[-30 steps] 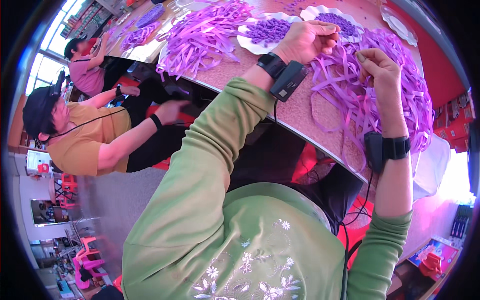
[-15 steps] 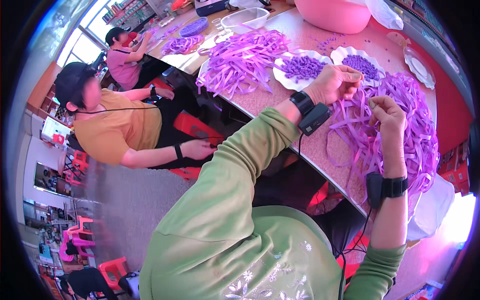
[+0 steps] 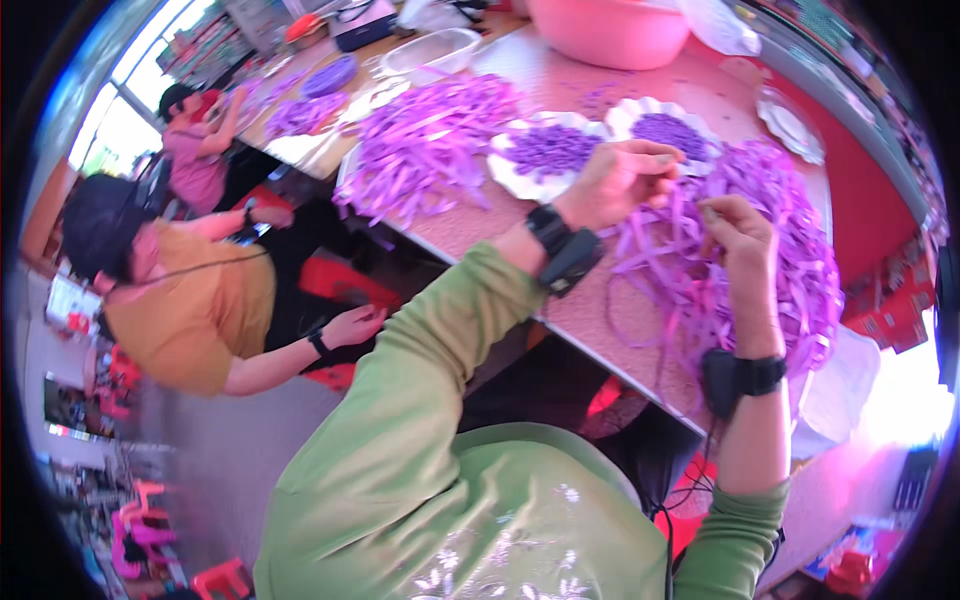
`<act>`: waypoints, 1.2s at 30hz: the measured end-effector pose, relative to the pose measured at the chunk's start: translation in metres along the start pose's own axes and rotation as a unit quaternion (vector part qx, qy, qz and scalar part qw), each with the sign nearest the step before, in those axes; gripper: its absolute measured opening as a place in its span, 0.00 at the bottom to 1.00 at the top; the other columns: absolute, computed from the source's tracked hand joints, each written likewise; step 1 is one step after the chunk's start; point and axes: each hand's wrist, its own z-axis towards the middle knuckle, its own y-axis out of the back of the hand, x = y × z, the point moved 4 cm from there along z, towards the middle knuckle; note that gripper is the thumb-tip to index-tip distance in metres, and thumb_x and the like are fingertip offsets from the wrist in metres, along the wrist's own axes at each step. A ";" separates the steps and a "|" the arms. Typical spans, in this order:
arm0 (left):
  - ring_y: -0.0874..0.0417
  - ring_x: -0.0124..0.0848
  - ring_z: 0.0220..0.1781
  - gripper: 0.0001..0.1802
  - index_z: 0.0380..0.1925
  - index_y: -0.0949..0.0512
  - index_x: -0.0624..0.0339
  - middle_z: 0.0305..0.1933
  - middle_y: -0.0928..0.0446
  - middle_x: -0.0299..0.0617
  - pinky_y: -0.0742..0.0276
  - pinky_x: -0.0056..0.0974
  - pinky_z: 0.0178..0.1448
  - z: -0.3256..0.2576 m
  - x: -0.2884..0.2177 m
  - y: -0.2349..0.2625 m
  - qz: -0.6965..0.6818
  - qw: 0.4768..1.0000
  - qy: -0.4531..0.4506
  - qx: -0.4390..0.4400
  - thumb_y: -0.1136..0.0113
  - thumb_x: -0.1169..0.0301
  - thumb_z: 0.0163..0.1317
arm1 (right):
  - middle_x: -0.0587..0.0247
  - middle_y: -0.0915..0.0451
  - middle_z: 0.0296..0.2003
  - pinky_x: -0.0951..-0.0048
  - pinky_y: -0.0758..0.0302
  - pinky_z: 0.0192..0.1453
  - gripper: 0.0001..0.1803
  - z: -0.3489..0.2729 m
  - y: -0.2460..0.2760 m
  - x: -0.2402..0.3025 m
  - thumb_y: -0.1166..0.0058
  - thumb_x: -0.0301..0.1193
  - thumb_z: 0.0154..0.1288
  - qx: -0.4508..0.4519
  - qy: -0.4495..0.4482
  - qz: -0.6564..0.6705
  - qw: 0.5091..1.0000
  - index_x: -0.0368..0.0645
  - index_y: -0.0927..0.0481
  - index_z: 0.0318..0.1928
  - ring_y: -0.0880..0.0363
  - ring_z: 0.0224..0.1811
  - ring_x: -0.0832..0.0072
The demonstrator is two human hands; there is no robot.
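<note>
My left hand (image 3: 622,184) is closed in a pinch just in front of two scalloped white plates. Whatever its fingertips hold is too small to make out. My right hand (image 3: 742,238), also pinched, hovers over a heap of purple ribbon strips (image 3: 795,255); what lies between its fingers cannot be made out. A short gap separates the hands. Small purple beads (image 3: 550,148) fill the left plate (image 3: 512,183), and finer purple beads (image 3: 668,132) fill the right plate (image 3: 622,116), partly behind my left hand.
A second ribbon heap (image 3: 430,140) lies at the table's left edge. Farther back stand a clear plastic tub (image 3: 432,55) and a pink basin (image 3: 608,35). An empty-looking clear dish (image 3: 790,128) sits at right. A person in a yellow shirt (image 3: 200,310) sits to my left.
The whole view has shifted, so the table and both hands appear farther left. Both hands keep their pinch, close to the same places over the table. The neighbour's head has turned toward the table.
</note>
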 end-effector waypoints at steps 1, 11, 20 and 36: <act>0.23 0.28 0.34 0.11 0.47 0.23 0.69 0.37 0.22 0.40 0.25 0.33 0.36 -0.003 -0.003 0.000 0.014 1.000 -0.011 -0.017 0.47 0.75 0.68 | 0.75 0.26 0.21 0.83 0.41 0.24 0.05 0.001 -0.004 0.000 0.47 0.25 0.67 0.002 0.003 -0.009 1.000 0.40 0.18 0.38 0.32 0.20 0.88; 0.21 0.29 0.34 0.13 0.50 0.24 0.70 0.41 0.22 0.44 0.26 0.34 0.35 -0.004 0.003 -0.004 0.005 1.000 -0.001 -0.031 0.47 0.76 0.68 | 0.73 0.25 0.22 0.83 0.36 0.26 0.05 -0.001 0.007 -0.002 0.47 0.22 0.66 -0.012 0.007 -0.023 1.000 0.38 0.18 0.38 0.31 0.22 0.87; 0.22 0.28 0.34 0.12 0.48 0.23 0.69 0.37 0.22 0.40 0.28 0.33 0.35 -0.006 0.001 -0.012 0.030 0.999 -0.006 -0.026 0.45 0.74 0.68 | 0.73 0.27 0.22 0.82 0.35 0.27 0.04 -0.001 0.004 0.004 0.46 0.21 0.65 -0.030 0.001 -0.036 0.999 0.37 0.19 0.37 0.32 0.22 0.86; 0.22 0.25 0.29 0.10 0.45 0.22 0.69 0.32 0.21 0.39 0.28 0.29 0.32 -0.015 -0.002 -0.026 0.185 0.977 -0.009 -0.103 0.42 0.78 0.64 | 0.60 0.21 0.20 0.72 0.30 0.27 0.05 -0.006 0.002 0.010 0.41 0.24 0.60 -0.088 0.109 -0.217 0.966 0.38 0.18 0.38 0.26 0.21 0.79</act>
